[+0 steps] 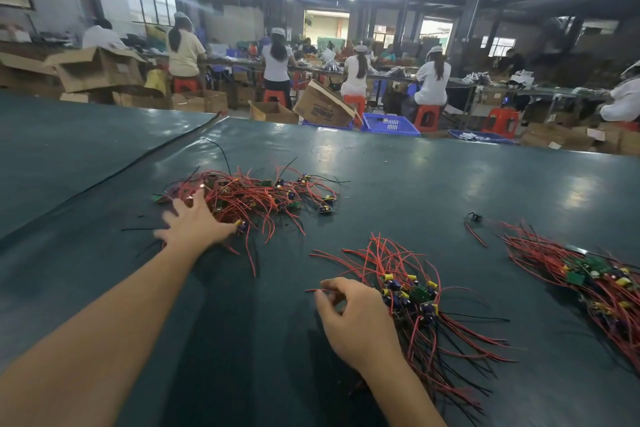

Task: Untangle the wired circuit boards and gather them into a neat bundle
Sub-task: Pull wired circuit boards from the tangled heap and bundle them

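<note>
Left hand (197,222) rests with fingers spread apart on the near edge of the tangled heap (256,198) at ten o'clock. Our right hand (356,322), fingers curled, seems to pinch a red wire (311,290) beside the gathered bundle (415,295) at five o'clock. We judge ourselves past halfway: a second bundle (588,274) lies at four o'clock, and only the heap remains. A stray board (474,217) sits apart at three o'clock. The crossed leads are our main obstacle. Beyond the green table (450,177), at twelve, stands a blue crate (389,123).
</note>
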### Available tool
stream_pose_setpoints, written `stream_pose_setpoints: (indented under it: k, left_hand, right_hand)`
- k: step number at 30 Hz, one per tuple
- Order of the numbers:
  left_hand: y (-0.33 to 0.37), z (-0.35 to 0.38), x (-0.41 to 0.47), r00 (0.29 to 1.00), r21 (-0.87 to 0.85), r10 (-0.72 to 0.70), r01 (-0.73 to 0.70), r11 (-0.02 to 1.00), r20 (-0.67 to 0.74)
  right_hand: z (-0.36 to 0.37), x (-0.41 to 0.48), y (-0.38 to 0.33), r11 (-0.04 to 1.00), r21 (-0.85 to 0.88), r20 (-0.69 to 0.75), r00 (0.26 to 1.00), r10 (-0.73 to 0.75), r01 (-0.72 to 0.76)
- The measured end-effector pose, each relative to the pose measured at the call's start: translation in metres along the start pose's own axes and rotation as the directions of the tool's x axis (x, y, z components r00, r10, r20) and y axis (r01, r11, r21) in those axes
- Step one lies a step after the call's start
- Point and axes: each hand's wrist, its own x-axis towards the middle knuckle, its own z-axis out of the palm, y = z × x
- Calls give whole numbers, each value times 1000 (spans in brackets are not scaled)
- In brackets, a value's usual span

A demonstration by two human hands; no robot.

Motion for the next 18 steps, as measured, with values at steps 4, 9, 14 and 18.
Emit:
stream_pose_setpoints:
  k: [4, 9, 14, 18]
  left_hand:
    - [-14, 10, 1, 998, 37, 13, -11, 999, -68]
    - [-19, 12, -4, 988, 30, 78, -74, 997, -133]
    - [-23, 12, -17, 984, -14, 109, -112, 994, -143]
    - [-29, 16, -28, 975, 5, 135, -136, 991, -175]
  right_hand:
    - [-2, -1, -1, 1000, -4, 1, 1000, 23, -23]
    - [-3, -1, 1, 996, -72, -28, 998, 56, -58]
    - [-13, 3, 11, 960, -217, -133, 979, 152, -178]
    - [-24, 7, 20, 940, -160, -241, 935, 260, -303]
